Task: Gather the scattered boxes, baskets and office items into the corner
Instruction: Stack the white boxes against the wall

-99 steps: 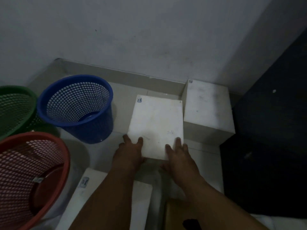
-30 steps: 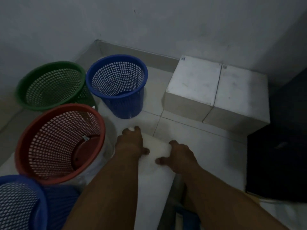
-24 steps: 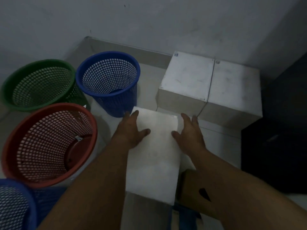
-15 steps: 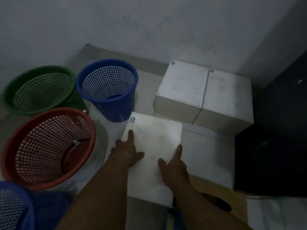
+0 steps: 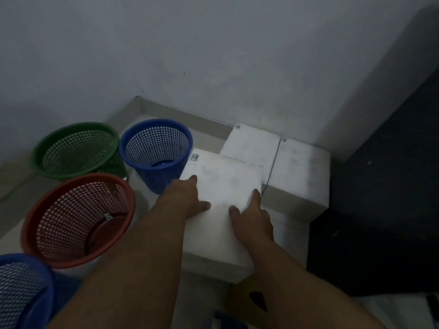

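Pressing on a white box (image 5: 223,184) from both sides, that's two bare hands at the middle of the scene. The left hand (image 5: 187,200) lies on its left part, forefinger straight and pointing far, thumb spread out to the right across the top. The right hand (image 5: 251,219) sits at the right edge, forefinger straight along that edge, thumb spread to the left on the top. The other fingers of both hands drop over the sides, and I cannot tell how they lie. A small label shows at the box's far left corner. I cannot tell whether the box stands on the floor (image 5: 14,210) or is lifted off it.

Just beyond it, two more white boxes stand side by side, touching, against the wall (image 5: 213,55): the left far box (image 5: 251,146) and the right far box (image 5: 299,172). The box's far right corner overlaps the left one from where I stand.

Left of the box, just beside it, is a blue basket (image 5: 152,184), upright. Further left stands a green basket (image 5: 35,160), nearer a red basket (image 5: 95,177), and at the near left corner a second blue one, the near basket (image 5: 48,279). All are mesh with their mouths up. On the right stands a dark cabinet (image 5: 380,210), close to the right far box.
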`<state>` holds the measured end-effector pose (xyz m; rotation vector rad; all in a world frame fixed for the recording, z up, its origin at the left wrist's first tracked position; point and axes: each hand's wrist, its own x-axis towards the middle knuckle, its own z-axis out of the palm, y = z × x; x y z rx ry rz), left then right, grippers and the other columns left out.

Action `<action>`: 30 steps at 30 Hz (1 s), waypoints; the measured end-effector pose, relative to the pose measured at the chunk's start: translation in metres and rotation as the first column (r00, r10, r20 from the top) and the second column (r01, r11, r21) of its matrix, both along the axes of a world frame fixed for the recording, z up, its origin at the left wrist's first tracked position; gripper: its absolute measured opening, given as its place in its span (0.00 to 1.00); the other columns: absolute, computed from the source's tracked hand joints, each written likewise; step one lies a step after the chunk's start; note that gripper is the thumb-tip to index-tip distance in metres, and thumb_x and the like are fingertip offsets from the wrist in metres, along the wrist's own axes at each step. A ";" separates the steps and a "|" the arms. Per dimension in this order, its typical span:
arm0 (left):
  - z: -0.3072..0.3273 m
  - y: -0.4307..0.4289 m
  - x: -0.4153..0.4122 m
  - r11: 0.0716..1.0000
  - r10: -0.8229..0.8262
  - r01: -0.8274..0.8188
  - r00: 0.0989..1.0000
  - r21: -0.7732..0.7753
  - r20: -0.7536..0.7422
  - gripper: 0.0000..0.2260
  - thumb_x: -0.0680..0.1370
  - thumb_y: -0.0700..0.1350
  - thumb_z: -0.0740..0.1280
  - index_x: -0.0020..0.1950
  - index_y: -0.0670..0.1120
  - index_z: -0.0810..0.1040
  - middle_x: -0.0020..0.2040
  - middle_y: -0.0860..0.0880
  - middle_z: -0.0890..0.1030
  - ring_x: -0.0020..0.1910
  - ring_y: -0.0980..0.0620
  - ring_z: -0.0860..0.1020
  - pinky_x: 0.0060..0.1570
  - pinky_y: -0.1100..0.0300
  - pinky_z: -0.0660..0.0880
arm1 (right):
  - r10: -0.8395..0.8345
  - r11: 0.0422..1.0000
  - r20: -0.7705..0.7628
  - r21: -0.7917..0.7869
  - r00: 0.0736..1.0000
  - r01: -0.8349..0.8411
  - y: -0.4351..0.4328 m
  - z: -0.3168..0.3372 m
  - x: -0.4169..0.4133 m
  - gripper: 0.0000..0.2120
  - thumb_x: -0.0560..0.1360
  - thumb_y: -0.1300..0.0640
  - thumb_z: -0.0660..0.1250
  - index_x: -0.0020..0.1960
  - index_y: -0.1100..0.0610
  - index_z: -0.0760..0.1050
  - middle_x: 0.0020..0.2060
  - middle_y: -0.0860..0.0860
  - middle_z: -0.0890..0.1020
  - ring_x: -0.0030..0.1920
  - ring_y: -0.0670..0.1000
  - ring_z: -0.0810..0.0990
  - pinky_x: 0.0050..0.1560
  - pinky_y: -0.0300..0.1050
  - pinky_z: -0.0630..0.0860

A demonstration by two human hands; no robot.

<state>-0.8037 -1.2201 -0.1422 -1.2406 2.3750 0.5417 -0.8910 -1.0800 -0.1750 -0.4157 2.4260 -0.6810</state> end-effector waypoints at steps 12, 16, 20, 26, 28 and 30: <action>0.062 0.028 -0.104 0.989 -0.134 0.149 0.929 0.019 -0.345 0.41 0.70 0.62 0.72 0.77 0.51 0.57 0.75 0.43 0.57 0.70 0.40 0.65 0.67 0.46 0.68 | -0.121 0.993 -0.241 -0.018 0.963 0.120 0.025 0.070 -0.134 0.27 0.72 0.41 0.58 0.68 0.48 0.57 0.58 0.59 0.75 0.50 0.61 0.76 0.50 0.51 0.76; 0.032 0.042 -0.137 0.958 -0.230 0.280 0.885 0.068 -0.404 0.47 0.65 0.64 0.75 0.78 0.56 0.54 0.79 0.47 0.43 0.76 0.41 0.55 0.72 0.44 0.61 | -0.174 0.984 -0.239 0.000 0.955 0.180 0.046 0.050 -0.168 0.29 0.73 0.44 0.60 0.71 0.46 0.55 0.62 0.58 0.73 0.56 0.62 0.76 0.53 0.52 0.75; 0.002 0.055 -0.155 0.869 -0.441 0.485 0.849 0.097 -0.290 0.57 0.57 0.67 0.78 0.77 0.61 0.49 0.78 0.50 0.34 0.77 0.40 0.46 0.72 0.39 0.59 | -0.229 0.970 -0.193 0.035 0.954 0.240 0.066 0.019 -0.180 0.30 0.76 0.45 0.61 0.75 0.46 0.55 0.69 0.58 0.69 0.64 0.62 0.72 0.55 0.46 0.70; -0.022 0.061 -0.158 0.779 -0.622 0.627 0.777 0.022 -0.095 0.57 0.61 0.67 0.76 0.78 0.59 0.42 0.77 0.47 0.31 0.76 0.34 0.38 0.71 0.35 0.59 | -0.170 0.982 -0.182 0.050 0.968 0.182 0.078 -0.005 -0.179 0.19 0.77 0.46 0.63 0.64 0.53 0.67 0.62 0.61 0.71 0.58 0.61 0.74 0.52 0.45 0.71; -0.020 0.063 -0.160 0.758 -0.650 0.652 0.754 -0.012 -0.099 0.53 0.64 0.67 0.73 0.78 0.58 0.45 0.78 0.46 0.36 0.76 0.33 0.39 0.71 0.36 0.57 | -0.143 0.986 -0.225 0.048 0.964 0.158 0.080 -0.002 -0.175 0.19 0.77 0.45 0.63 0.64 0.52 0.68 0.64 0.59 0.69 0.61 0.61 0.72 0.56 0.47 0.72; -0.015 0.066 -0.164 0.717 -0.697 0.693 0.711 -0.070 -0.095 0.45 0.70 0.66 0.70 0.79 0.56 0.49 0.79 0.44 0.42 0.75 0.32 0.41 0.72 0.38 0.52 | -0.068 0.989 -0.315 0.100 0.946 0.105 0.082 0.005 -0.166 0.21 0.76 0.40 0.61 0.65 0.49 0.67 0.68 0.57 0.64 0.65 0.61 0.68 0.62 0.51 0.71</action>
